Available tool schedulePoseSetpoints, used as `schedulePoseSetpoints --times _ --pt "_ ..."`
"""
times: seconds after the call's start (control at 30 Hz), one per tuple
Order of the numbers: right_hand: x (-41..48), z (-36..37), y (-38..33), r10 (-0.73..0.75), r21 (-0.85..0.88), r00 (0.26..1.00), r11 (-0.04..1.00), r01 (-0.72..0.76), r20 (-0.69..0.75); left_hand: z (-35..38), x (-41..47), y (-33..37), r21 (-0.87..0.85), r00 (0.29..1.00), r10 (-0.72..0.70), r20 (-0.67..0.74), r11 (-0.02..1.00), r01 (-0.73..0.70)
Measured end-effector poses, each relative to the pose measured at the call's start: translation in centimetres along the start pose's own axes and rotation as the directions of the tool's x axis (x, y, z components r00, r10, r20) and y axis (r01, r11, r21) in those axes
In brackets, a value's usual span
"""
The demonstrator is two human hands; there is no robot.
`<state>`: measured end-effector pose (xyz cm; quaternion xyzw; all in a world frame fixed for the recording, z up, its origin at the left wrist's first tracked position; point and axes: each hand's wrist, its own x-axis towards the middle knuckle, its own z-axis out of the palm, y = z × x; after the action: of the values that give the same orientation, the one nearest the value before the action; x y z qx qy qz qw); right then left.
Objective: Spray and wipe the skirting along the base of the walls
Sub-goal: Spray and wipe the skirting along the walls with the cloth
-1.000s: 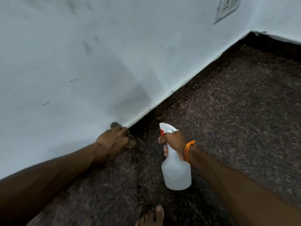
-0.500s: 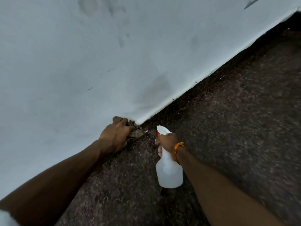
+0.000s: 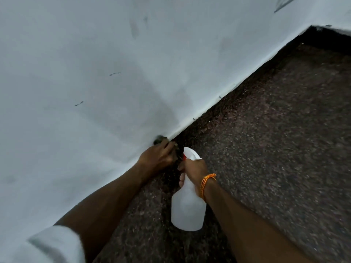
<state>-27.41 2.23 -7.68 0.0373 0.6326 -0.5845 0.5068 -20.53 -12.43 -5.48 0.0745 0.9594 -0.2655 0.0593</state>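
My left hand (image 3: 156, 158) grips a dark crumpled cloth (image 3: 160, 139) and presses it against the base of the white wall (image 3: 199, 112), where wall and floor meet. Most of the cloth is hidden under the fingers. My right hand (image 3: 195, 170), with an orange thread on the wrist, holds a white translucent spray bottle (image 3: 188, 209) by its neck, just right of the left hand. The bottle's white nozzle with a red part points toward the wall base. The bottle hangs above the dark floor.
The dark speckled floor (image 3: 266, 149) spreads to the right. The wall base runs diagonally up to a corner (image 3: 313, 28) at the upper right. Dark scuff marks (image 3: 115, 74) dot the wall. A white sleeve (image 3: 55, 243) shows at the lower left.
My left hand has slid the cloth along the wall base toward the corner. The right hand followed with the bottle and now sits close beside the left. The view shifted.
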Motion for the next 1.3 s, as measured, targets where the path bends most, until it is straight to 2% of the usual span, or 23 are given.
schedulePoseSetpoints --times 0.07,0.17,0.23,0.33,0.4,0.5,0.57,0.67,0.73,0.8,0.9,0.93,1.0,1.1,1.23,1.3 --pt "0.8 -0.1 -0.3 -0.016 0.043 0.998 0.999 0.018 -0.052 1.1 3.3 0.5 0.016 1.000 0.021 -0.008 1.000 -0.021" --pt "1.6 -0.6 -0.6 -0.051 0.083 0.988 0.995 0.064 -0.147 1.7 4.9 1.3 -0.069 0.999 -0.019 0.040 0.997 0.022" --pt "1.6 -1.6 -0.9 -0.017 0.089 0.982 0.995 0.034 -0.186 2.7 3.2 1.8 -0.100 0.999 -0.028 -0.024 0.995 0.026" --pt "1.2 -3.2 -0.9 0.028 0.067 0.979 0.998 -0.015 -0.201 3.6 -1.7 2.4 -0.235 1.000 0.005 0.005 0.972 -0.004" --pt "0.9 -3.5 -1.3 0.021 0.055 0.981 0.998 -0.011 -0.192 4.6 -2.3 2.2 -0.250 0.997 -0.017 -0.073 0.968 -0.001" --pt "0.9 -3.9 -1.7 -0.021 0.000 0.976 1.000 0.021 -0.217 3.5 2.1 2.4 -0.179 0.993 -0.070 -0.099 0.983 0.051" --pt "0.4 -4.0 -1.8 -0.007 -0.008 0.972 1.000 0.005 -0.233 2.9 4.7 2.8 -0.131 0.994 -0.099 -0.048 0.987 0.092" --pt "-1.4 -3.5 -1.5 0.005 0.032 0.968 0.999 0.003 -0.251 3.0 4.0 2.8 -0.045 0.999 -0.019 0.026 0.999 0.020" --pt "-2.2 -3.3 -0.8 0.013 0.053 0.973 0.999 -0.001 -0.230 4.0 1.1 3.0 -0.046 0.995 0.012 0.095 0.999 -0.008" --pt "-2.8 -2.9 0.4 0.022 0.075 0.981 0.997 -0.007 -0.194 4.3 -2.1 2.8 -0.134 0.990 0.043 0.137 0.991 -0.025" --pt "-3.5 -1.7 1.8 0.016 0.082 0.988 0.997 -0.003 -0.153 2.6 -6.7 2.0 -0.227 0.993 0.118 -0.001 0.967 -0.115" --pt "-3.7 -1.0 2.1 0.021 0.071 0.990 0.997 -0.011 -0.136 2.2 -8.5 1.7 -0.246 0.993 0.099 -0.058 0.963 -0.110" --pt "-3.8 0.3 2.6 0.026 0.048 0.995 0.999 -0.022 -0.093 2.0 -11.3 1.2 -0.230 0.996 0.027 -0.089 0.972 -0.047" --pt "-3.7 1.9 3.2 0.015 0.038 0.998 0.999 -0.012 -0.064 2.8 -13.5 0.9 -0.185 0.999 -0.041 0.001 0.982 0.041" --pt "-5.3 4.3 4.2 -0.007 -0.046 0.999 0.999 0.004 -0.052 2.3 -15.3 0.0 -0.072 1.000 -0.021 -0.011 0.997 0.020" --pt "-6.0 4.8 4.7 -0.029 -0.035 0.999 0.999 0.028 -0.021 2.8 -15.6 -0.5 0.004 1.000 0.011 -0.011 1.000 -0.011"
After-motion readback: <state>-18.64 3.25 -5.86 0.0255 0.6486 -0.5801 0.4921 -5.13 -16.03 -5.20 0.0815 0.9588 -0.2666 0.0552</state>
